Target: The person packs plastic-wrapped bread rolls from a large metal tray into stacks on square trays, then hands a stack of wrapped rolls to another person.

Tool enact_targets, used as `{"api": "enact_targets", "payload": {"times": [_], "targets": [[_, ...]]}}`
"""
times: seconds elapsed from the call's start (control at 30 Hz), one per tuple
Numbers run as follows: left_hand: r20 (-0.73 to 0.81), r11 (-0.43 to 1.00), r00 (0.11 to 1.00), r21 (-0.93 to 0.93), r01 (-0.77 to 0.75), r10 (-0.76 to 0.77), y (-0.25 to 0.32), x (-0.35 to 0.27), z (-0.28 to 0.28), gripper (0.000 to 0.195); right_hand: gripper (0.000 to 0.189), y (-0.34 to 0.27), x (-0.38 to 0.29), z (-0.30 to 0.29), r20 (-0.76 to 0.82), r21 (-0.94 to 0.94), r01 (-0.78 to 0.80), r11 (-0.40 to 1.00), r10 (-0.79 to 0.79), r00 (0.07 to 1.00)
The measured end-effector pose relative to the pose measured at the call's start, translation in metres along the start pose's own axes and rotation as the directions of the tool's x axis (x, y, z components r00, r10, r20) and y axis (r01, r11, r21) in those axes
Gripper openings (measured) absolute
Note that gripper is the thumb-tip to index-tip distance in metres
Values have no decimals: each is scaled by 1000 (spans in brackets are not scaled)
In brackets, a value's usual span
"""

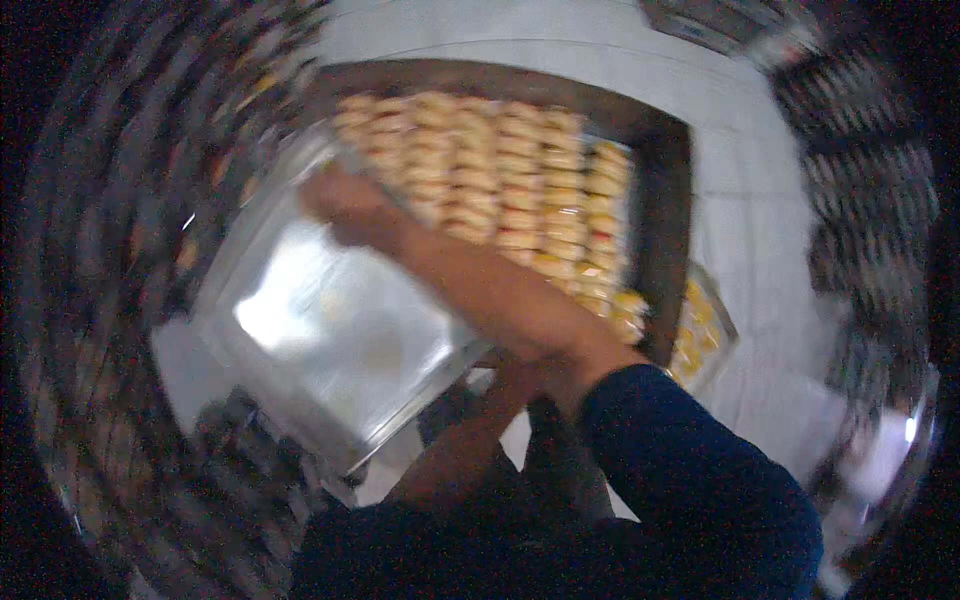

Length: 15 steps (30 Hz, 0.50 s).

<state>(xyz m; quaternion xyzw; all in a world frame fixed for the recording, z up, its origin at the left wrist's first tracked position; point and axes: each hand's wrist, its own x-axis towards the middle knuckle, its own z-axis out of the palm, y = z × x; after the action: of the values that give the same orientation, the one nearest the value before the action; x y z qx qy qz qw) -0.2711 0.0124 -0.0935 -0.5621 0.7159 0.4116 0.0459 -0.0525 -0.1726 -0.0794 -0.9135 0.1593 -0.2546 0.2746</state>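
Observation:
My right hand, blurred by motion, reaches across to the far left and grips the upper edge of a shiny rectangular metal tray. The tray sits at a slant on the left, with no items visible in it. My left hand is mostly hidden beneath my right forearm, near the tray's right corner; its fingers cannot be made out. Beyond my arms, a large dark-sided box holds rows of small, round, pale golden baked pieces, some of them under glossy clear wrap.
To the right of the box lies a clear container with yellow pieces. Both rest on a pale surface. Blurred dark, striped shapes fill the left and right sides. A grey object is at the top right.

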Motion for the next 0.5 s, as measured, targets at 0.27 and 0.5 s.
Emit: {"api": "enact_targets", "payload": {"times": [0.27, 0.5], "targets": [[-22, 1000, 999, 6, 30, -30, 4, -1, -13, 55, 80, 11, -163, -255, 35, 344, -740, 578, 780, 625], [21, 997, 997, -17, 79, -79, 7, -1, -14, 55, 68, 257, -259, -307, -214, -429, -760, 489, 762, 611]]}}
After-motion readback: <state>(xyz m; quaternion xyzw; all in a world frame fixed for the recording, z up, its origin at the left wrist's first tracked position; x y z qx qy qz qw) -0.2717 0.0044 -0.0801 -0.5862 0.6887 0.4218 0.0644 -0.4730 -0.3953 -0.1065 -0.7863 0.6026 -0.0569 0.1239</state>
